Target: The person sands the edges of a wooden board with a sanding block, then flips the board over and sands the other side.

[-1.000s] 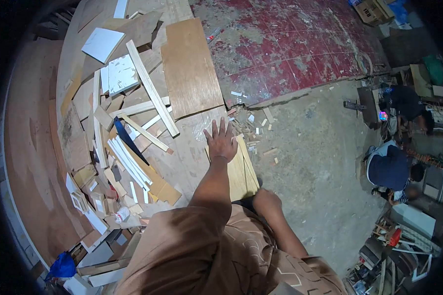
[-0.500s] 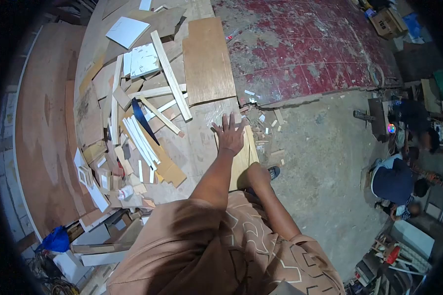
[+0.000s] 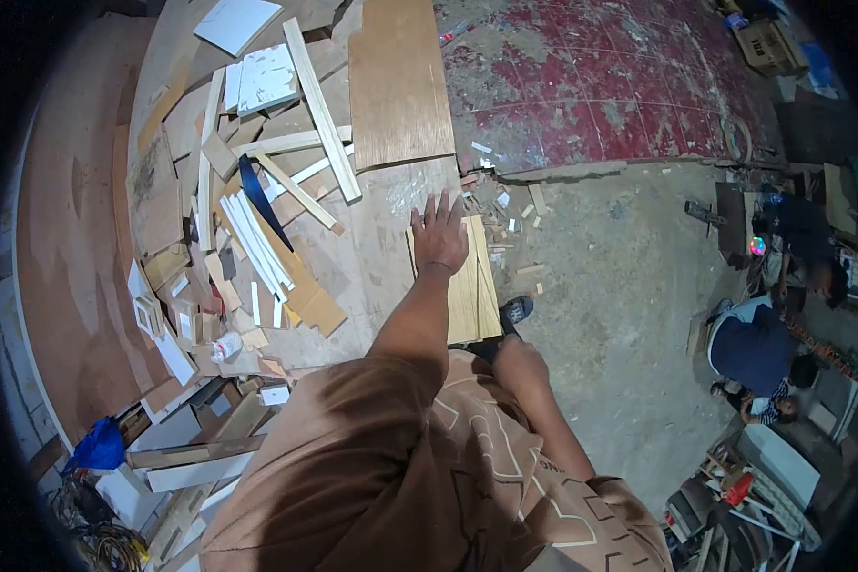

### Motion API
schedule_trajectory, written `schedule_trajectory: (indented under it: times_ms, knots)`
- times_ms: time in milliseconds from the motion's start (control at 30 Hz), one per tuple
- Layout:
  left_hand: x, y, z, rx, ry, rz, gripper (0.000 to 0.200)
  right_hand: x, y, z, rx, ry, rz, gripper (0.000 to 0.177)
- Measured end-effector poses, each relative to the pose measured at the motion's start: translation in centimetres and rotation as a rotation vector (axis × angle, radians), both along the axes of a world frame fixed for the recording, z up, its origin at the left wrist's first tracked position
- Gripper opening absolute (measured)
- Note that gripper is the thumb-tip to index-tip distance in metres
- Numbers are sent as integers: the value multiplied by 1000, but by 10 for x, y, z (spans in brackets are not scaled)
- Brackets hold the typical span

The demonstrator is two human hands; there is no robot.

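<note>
Pale yellow rectangular wooden board (image 3: pixel 466 300), flat, visibly grained, lying near centre, by the right edge of the scuffed greyish-brown worktop (image 3: pixel 367 262). Bare left hand (image 3: pixel 439 240) palm-down across its far end, fingers spread. Bare right hand (image 3: pixel 521 368) curled beside its near end; fingers hidden, no telling their hold.

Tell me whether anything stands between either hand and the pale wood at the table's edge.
Nothing visible blocks the left hand: it lies spread on the pale wood. In this view, a dark shape, too unclear to name, shows between the right hand and the wood's near end.
</note>
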State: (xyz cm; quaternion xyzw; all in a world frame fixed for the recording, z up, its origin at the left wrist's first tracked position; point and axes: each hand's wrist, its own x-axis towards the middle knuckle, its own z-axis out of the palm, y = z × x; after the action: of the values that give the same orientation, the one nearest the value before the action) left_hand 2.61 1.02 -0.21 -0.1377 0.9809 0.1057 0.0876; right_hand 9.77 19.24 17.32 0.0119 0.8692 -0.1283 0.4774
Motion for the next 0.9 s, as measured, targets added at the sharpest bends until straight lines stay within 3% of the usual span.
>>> schedule_trajectory:
  times_ms: [167,233,267,533,733,800,900]
  knots:
    - [0,-1,0,34,-2,13,61,-44,-30,-102,-86,2,242,25]
    - [-1,0,0,41,17,8,61,-41,-41,-110,-78,71,127,25]
    - [-1,0,1,43,10,12,60,-41,-43,-113,-70,135,13,25]
    - [0,0,-1,53,12,17,57,3,-1,-11,-21,8,8,27]
    - [0,-1,2,63,7,21,57,-50,-50,-100,-94,-60,265,28]
    - [0,-2,2,51,-15,9,57,-49,-58,-110,-37,148,-92,24]
    - [1,1,0,58,15,14,57,-18,-26,-104,-101,69,-33,26]
